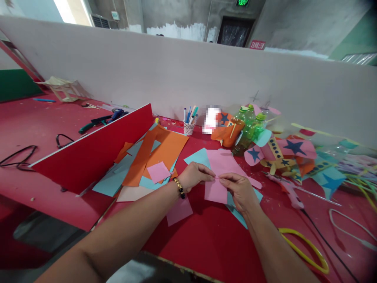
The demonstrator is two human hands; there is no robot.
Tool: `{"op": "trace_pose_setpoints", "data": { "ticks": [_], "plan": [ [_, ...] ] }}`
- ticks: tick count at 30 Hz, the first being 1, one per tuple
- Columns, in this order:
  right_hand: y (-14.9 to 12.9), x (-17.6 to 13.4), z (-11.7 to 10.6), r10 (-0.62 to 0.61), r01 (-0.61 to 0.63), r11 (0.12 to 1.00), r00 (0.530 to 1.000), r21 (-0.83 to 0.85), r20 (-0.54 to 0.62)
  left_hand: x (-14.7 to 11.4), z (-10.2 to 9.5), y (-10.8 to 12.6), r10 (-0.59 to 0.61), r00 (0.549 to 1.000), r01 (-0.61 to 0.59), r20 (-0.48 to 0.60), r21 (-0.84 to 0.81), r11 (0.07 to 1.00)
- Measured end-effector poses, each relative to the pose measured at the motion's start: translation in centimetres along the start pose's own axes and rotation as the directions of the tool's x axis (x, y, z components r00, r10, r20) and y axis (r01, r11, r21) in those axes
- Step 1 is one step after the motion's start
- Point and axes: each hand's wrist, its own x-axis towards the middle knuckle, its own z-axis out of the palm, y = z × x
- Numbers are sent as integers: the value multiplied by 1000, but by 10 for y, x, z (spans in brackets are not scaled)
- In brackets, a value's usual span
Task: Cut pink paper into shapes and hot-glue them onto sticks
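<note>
Head view: a red tabletop [218, 239] runs wide, its near edge low under the forearms, a pale partition wall [176, 74] behind it.
Far left: loops of black cable [19, 157] lie on the red surface, left of an upright red panel with a white top edge [97, 153], which slants inward and bounds that side.
Paper pile: orange sheets [172, 141] and light-blue sheets [110, 182] overlap beside the panel, a small pink paper square [159, 172] on top.
Left hand [196, 175]: thumb and fingertips closed in a pinch on a thin sliver of pink paper [216, 178]; a gold-and-black bead bracelet [179, 188] circles the wrist.
Room between forearms: red surface shows from the pink paper down to the near edge.
Pink paper: the sliver sits between both hands' fingertips, above flat pink sheets [215, 192] with straight edges; whether it is a separate piece cannot be told.
Right hand [240, 192]: thumb and forefinger pinched on the same sliver, meeting it from the right.
Right side: tighter, with green plastic bottles [253, 131] at the back, a pink glue gun [290, 192] beyond the hand and a yellow ring-shaped handle [319, 257] near the right forearm.
</note>
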Motion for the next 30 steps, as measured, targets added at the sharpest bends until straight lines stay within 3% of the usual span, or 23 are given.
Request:
{"op": "trace_pose_setpoints", "data": {
  "ticks": [10, 14, 22, 26, 30],
  "plan": [
    [0, -1, 0, 5, -5, 999, 1000, -36, -4, 0, 2, -1, 11, 999, -10, -44, 6, 1000],
    [-2, -2, 1, 75, -75, 997, 997, -36, -12, 0, 2, -2, 63, 997, -59, -55, 64, 996],
    [-2, -2, 0, 76, -77, 994, 997, -82, -18, -1, 2, 0, 113, 992, -100, -57, 198, 975],
    [-1, -2, -3, -1, 2, 982, 1000, -188, 5, -1, 0, 0, 81, 996, -74, -26, 224, 972],
    [-3, -2, -5, -3, 4, 974, 1000, -225, 5, -2, -1, 1, 19, 1000, -21, 8, 223, 975]
  ]
}}
